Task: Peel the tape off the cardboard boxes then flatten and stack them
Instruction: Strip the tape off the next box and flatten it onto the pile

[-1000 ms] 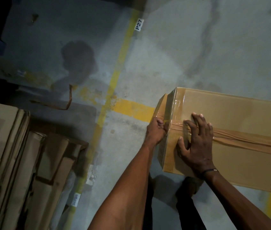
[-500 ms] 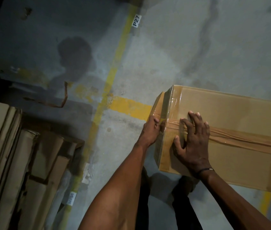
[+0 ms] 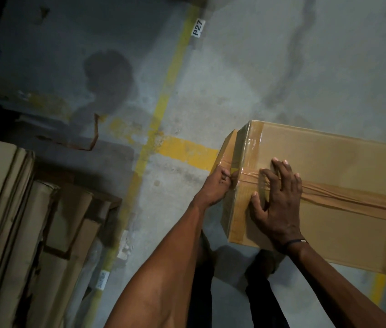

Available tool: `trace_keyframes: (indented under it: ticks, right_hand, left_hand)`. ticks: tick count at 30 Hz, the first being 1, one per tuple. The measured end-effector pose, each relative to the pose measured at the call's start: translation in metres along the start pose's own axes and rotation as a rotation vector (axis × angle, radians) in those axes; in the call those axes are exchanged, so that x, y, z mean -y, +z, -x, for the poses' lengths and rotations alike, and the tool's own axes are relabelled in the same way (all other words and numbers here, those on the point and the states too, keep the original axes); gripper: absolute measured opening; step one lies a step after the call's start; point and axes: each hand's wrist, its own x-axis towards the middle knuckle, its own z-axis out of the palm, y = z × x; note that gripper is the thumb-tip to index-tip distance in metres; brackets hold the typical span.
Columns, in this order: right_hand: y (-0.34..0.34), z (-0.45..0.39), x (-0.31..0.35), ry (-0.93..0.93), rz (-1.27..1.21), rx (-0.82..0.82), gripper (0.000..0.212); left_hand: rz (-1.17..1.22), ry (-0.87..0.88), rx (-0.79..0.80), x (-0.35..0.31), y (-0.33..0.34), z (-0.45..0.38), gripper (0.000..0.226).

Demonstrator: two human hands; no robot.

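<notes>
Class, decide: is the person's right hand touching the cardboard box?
Touching. The head view shows the right hand pressed flat on the top of the cardboard box, fingers spread over the tape.

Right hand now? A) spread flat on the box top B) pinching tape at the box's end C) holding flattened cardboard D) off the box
A: the right hand lies spread, palm down, on the box top over the tape; the left hand is the one pinching at the box's end.

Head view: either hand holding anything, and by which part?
Left hand pinches the brown packing tape at its end on the tan cardboard box's end face. Right hand lies open on top, gripping nothing.
</notes>
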Motion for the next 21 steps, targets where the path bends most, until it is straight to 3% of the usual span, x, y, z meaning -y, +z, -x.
trace_keyframes:
  ticks: [6, 11, 16, 21]
  right_hand:
    - [-0.004, -0.002, 0.001, 0.019, 0.002, -0.044, 0.036]
    - [-0.020, -0.004, -0.005, 0.019, -0.023, -0.029, 0.030]
    - [-0.039, -0.001, -0.018, -0.036, -0.018, 0.024, 0.027]
    - [-0.046, -0.001, -0.030, -0.046, -0.063, 0.122, 0.032]
  left_hand:
    - [0.292, -0.042, -0.113, -0.010, 0.010, 0.029, 0.006]
    - [0.328, 0.106, -0.271, -0.036, 0.016, 0.058, 0.025]
    - [-0.025, 0.338, -0.380, -0.062, 0.025, 0.068, 0.037]
    - [-0.420, 0.422, -0.312, -0.069, 0.031, 0.070, 0.039]
